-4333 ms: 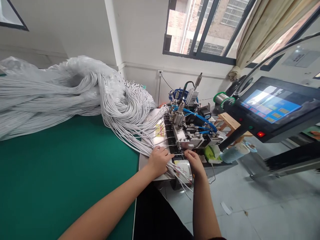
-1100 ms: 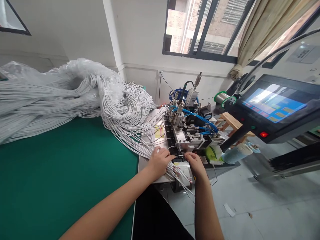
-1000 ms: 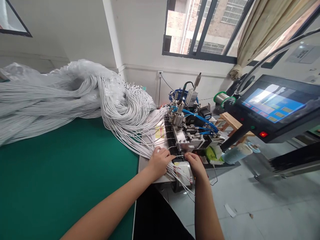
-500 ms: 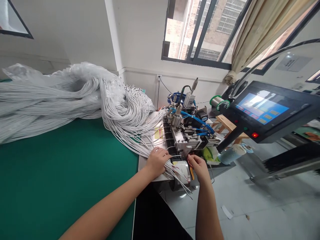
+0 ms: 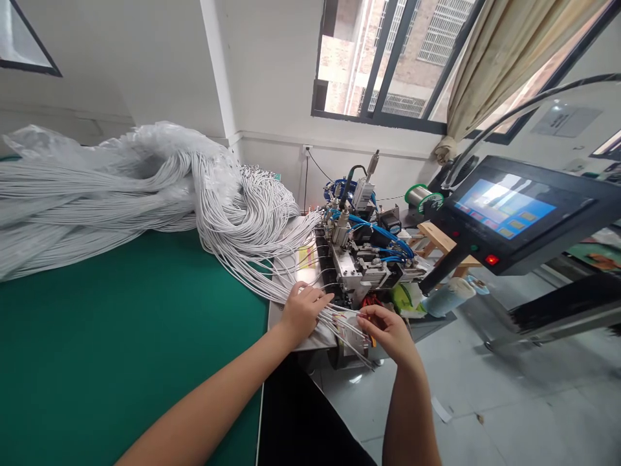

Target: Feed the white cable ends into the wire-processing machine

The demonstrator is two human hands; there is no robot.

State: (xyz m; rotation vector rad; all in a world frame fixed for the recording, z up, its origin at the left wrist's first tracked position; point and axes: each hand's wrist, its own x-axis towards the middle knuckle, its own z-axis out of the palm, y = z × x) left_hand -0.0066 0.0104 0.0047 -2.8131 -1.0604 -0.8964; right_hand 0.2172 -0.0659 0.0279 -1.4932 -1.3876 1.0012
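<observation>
White wall (image 5: 272, 84) across the back, with a sliding window (image 5: 395, 97) and a gathered beige curtain (image 5: 478, 71) toward the right. Below on the left, a wide green table (image 5: 145, 323), with a great heap of white cables (image 5: 242, 220) along its far side, partly wrapped in clear plastic (image 5: 162, 137). By the table's right edge, a machine (image 5: 347, 264) of metal blocks and blue tubes (image 5: 378, 230), with single cables laid in a row along its left side. Farther right, a tilted, dark-framed screen (image 5: 504, 204), lit in blue (with a red light (image 5: 491, 260) aglow below it). Behind, between machine and screen, a green-rimmed spool (image 5: 422, 197) of silvery wire. On the metal plate (image 5: 276, 316) beside the table, left grip (image 5: 303, 312) palm down and closed over a bunch of cables (image 5: 330, 318), with loose ends fanned out past the plate's edge. Just to the right, right grip (image 5: 361, 317) in the air, pinching a single thin cable (image 5: 345, 309) near its tip between thumb and finger. That cable stretched nearly straight from one grip to the other, at the near end of the machine. Smallest of all, specks of red among the loose ends.
</observation>
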